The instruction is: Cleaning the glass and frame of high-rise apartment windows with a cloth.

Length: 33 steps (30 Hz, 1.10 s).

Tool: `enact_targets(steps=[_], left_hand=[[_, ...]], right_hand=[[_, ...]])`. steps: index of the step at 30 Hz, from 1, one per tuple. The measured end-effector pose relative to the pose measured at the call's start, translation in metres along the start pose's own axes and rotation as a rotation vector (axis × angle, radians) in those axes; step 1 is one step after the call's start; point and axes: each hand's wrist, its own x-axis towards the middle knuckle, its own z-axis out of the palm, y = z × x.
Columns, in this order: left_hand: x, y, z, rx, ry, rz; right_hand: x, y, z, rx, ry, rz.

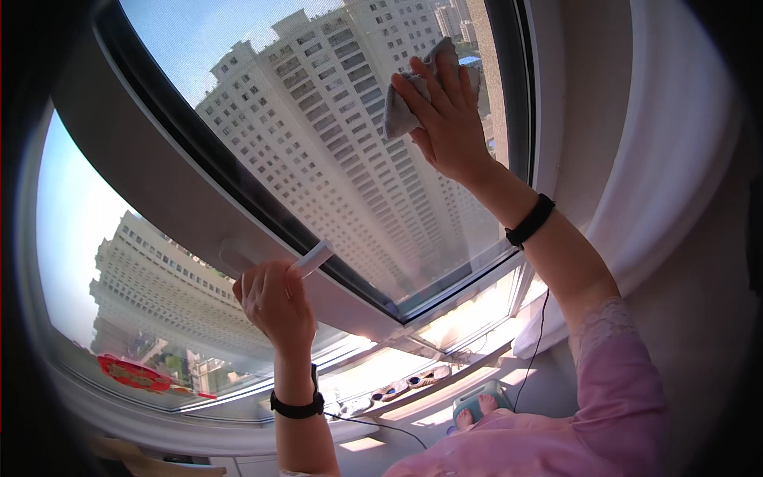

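With fingers spread, my right hand (447, 119) presses a grey cloth (400, 113) against the upper right of a window pane (357, 197). Part of the cloth bunches out above and beside the fingers. My left hand (277, 304) is wrapped around the white window handle (314, 257) on the frame, and the handle's end sticks out past the fist. The window frame (173, 143) runs diagonally between this pane and a second pane (65, 238) at the left. Black bands circle both wrists.
Bare feet stand on a pale green stool (503, 389) below. Shoes (411, 384) line the ledge near the lower window. A black cable (536, 352) hangs at the right of the stool. A white curtain (650, 149) drapes at the right, and a red decoration (134, 374) is on the left pane.
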Motion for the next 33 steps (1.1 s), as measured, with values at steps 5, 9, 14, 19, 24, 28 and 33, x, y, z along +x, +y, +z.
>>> enact_targets(steps=[5, 9, 14, 19, 24, 28, 33], left_hand=[[0.002, 0.002, 0.011, 0.004, 0.025, 0.003], [0.003, 0.006, 0.012, 0.028, 0.017, 0.037], [-0.005, 0.004, 0.007, 0.043, 0.003, 0.044], [-0.006, 0.008, 0.009, 0.022, -0.022, 0.049], [-0.005, 0.002, 0.013, 0.044, -0.011, 0.065], [-0.001, 0.004, 0.021, 0.014, 0.021, 0.075], [-0.005, 0.001, 0.012, 0.038, 0.002, 0.054]], right_hand=[[-0.108, -0.037, 0.023, -0.013, -0.145, -0.071], [-0.126, -0.031, 0.022, -0.005, -0.221, -0.336], [-0.002, 0.008, -0.008, -0.053, -0.069, -0.112], [0.046, 0.083, -0.027, -0.108, 0.216, 0.050], [-0.048, 0.088, -0.013, -0.040, 0.183, 0.228], [-0.157, 0.046, 0.008, 0.027, 0.139, 0.484], [-0.277, -0.084, 0.040, 0.230, -0.114, 0.825]])
